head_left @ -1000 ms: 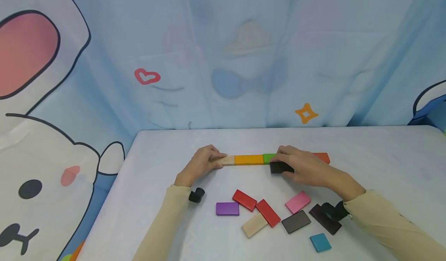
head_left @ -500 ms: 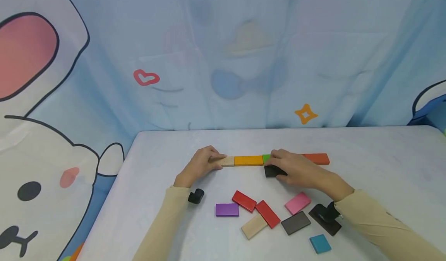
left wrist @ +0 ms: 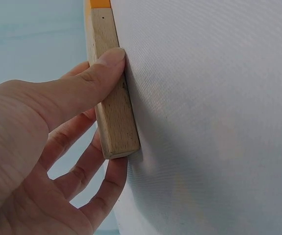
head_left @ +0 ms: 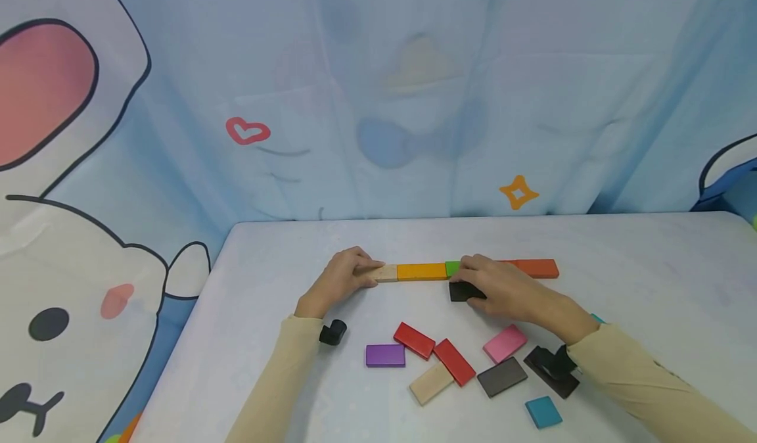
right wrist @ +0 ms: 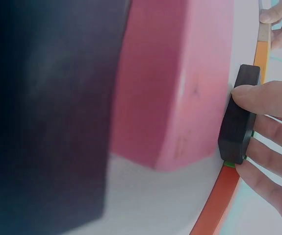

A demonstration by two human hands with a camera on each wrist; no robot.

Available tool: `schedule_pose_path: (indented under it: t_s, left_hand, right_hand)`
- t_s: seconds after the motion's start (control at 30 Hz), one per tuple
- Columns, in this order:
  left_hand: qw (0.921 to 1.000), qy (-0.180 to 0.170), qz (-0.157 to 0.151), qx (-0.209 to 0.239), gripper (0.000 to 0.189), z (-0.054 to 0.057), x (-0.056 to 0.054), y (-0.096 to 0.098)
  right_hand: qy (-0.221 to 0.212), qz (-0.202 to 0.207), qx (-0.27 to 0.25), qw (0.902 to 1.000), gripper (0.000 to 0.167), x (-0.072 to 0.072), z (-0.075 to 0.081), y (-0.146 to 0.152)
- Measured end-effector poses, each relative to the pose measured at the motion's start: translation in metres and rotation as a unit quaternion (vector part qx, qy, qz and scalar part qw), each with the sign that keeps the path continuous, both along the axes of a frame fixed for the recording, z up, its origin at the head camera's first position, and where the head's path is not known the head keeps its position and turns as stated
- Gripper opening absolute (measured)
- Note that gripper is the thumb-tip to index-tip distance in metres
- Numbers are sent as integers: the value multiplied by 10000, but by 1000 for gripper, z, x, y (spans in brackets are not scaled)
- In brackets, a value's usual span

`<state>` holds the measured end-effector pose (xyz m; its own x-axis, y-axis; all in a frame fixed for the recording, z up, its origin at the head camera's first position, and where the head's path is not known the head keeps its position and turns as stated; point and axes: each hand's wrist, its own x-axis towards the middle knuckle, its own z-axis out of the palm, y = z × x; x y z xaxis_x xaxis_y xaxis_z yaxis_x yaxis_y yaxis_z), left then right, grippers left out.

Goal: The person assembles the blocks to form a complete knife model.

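A row of wooden blocks lies across the table in the head view. At its left end my left hand (head_left: 337,279) pinches a plain wood block (left wrist: 112,117) between thumb and fingers. To the right come an orange block (head_left: 421,271), a green block (head_left: 452,268), partly hidden, and an orange-red block (head_left: 537,269). My right hand (head_left: 508,290) grips a black block (head_left: 466,291) along the front side of the row, by the green block. The right wrist view shows the thumb on the near face of this black block and fingers behind it.
Nearer me lie a purple block (head_left: 386,356), two red blocks (head_left: 414,340), a plain wood block (head_left: 432,383), a pink block (head_left: 505,344), two dark blocks (head_left: 502,377) and a blue block (head_left: 543,412). A patterned curtain (head_left: 414,101) hangs behind the table.
My right hand has slid slightly left with the black block over the last second, then stayed put. A teal sliver now shows beside the right wrist. The left hand holds still.
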<state>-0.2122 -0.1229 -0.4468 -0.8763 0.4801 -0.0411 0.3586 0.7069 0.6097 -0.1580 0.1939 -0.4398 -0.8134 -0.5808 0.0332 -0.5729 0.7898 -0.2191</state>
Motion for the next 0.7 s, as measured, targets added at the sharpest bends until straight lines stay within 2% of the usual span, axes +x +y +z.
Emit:
schedule_pose_path:
  t_s: [0.23, 0.7]
  left_hand:
    - [10000, 5, -2, 18, 38, 1, 0, 0]
    - [10000, 40, 20, -36, 38, 0, 0, 1]
  right_hand:
    - [331, 105, -142, 9993, 40, 0, 1, -3]
    - [491, 126, -507, 9974, 35, -1, 2, -3]
